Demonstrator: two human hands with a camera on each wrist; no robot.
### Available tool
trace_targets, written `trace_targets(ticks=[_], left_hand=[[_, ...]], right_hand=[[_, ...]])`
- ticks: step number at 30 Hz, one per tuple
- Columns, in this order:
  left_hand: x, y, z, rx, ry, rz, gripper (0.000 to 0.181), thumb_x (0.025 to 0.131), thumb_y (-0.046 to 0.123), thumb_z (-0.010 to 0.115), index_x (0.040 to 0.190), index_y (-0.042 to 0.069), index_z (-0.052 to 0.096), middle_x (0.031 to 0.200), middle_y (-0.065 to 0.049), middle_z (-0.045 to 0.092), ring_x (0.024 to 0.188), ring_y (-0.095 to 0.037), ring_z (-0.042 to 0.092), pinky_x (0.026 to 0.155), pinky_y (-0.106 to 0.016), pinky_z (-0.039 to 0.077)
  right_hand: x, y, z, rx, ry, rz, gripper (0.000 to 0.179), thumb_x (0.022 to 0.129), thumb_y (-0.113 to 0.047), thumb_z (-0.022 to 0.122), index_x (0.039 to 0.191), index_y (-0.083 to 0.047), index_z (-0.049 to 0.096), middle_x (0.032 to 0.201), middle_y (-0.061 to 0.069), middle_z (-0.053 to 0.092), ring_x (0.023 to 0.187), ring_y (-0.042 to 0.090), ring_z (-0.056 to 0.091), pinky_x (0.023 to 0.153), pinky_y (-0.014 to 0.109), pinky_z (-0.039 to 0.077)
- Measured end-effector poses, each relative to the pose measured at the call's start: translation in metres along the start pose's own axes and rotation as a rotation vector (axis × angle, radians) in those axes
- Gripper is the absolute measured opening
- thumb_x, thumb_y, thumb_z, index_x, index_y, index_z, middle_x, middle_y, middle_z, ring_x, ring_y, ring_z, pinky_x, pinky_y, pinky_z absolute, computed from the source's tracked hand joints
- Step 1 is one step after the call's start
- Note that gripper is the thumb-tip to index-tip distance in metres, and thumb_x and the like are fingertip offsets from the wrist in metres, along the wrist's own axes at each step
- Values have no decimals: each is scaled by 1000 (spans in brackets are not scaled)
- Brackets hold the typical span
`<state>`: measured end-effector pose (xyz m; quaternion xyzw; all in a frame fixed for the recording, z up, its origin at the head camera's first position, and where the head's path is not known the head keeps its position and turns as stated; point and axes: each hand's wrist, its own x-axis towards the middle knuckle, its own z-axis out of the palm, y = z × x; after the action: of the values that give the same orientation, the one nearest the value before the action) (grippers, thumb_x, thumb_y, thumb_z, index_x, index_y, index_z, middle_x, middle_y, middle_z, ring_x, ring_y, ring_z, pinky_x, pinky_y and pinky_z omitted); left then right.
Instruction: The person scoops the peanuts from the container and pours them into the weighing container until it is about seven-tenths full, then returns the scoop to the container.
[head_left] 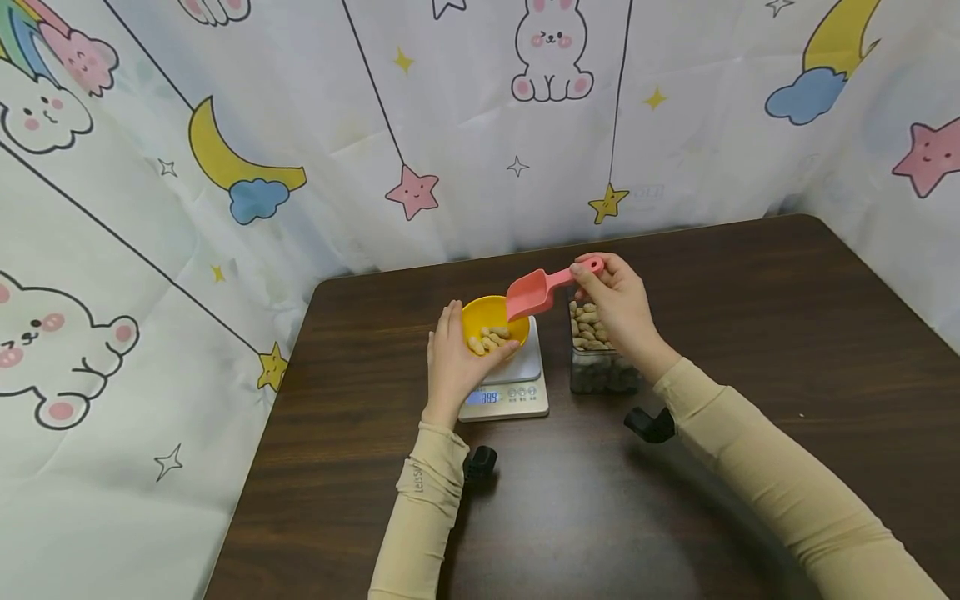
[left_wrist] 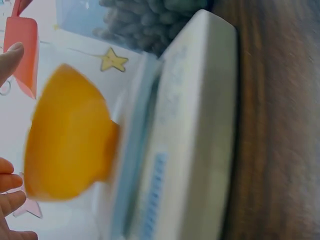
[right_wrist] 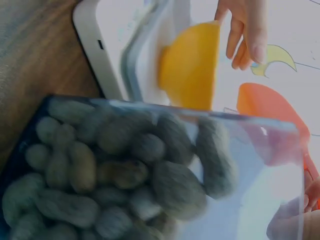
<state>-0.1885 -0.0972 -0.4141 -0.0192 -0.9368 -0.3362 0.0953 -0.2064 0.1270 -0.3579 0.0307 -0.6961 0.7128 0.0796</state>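
My right hand (head_left: 618, 300) pinches the handle of a pink scoop (head_left: 530, 293), its blade tilted over the rim of a yellow bowl (head_left: 483, 312). Several unshelled peanuts (head_left: 492, 339) lie in the bowl, which stands on a kitchen scale (head_left: 517, 407) whose display looks like 39.9. Around the bowl's left and near sides my left hand (head_left: 457, 362) spreads its thumb and fingers. In the left wrist view the fingers (left_wrist: 10, 200) are extended close to the bowl (left_wrist: 70, 140), and the thumb is near the scoop (left_wrist: 25, 55).
A clear container (head_left: 603, 371) of peanuts stands right of the scale, below my right hand. Dark wrist mounts (head_left: 649, 425) show beside both sleeves. The brown wooden table (head_left: 750, 333) meets a cartoon-printed curtain (head_left: 480, 125) at its back and left edges.
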Motion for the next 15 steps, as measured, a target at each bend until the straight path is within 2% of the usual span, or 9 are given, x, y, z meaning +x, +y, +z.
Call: trace_targets(ticks=[4,10,15], left_hand=[[1,12,-4,-5,12,45,105,67,67,68,146,10,28,152,-7,30,141,-25,27,116,-56,15],[0,32,-8,-19,4,120,105,67,66,69,147,12,27,153,-5,29,143,-22,24,117,-53,12],[-2,51,-7,12,-12,213,104,68,65,69,147,11,28,152,-5,31,143,-21,23,116,-54,14]], right_hand=[[0,-10,-6,72,19,-38,20,89,-24,61,105,-13,56,86,-8,60,67,4,54,68,14,49],[-1,-25,-22,214,52,-87,24,88,-20,63,106,-7,56,86,-5,60,69,6,53,66,13,48],[-2,-32,-41,295,103,-130,21,86,-19,64,102,-8,58,86,-3,60,70,7,53,65,14,48]])
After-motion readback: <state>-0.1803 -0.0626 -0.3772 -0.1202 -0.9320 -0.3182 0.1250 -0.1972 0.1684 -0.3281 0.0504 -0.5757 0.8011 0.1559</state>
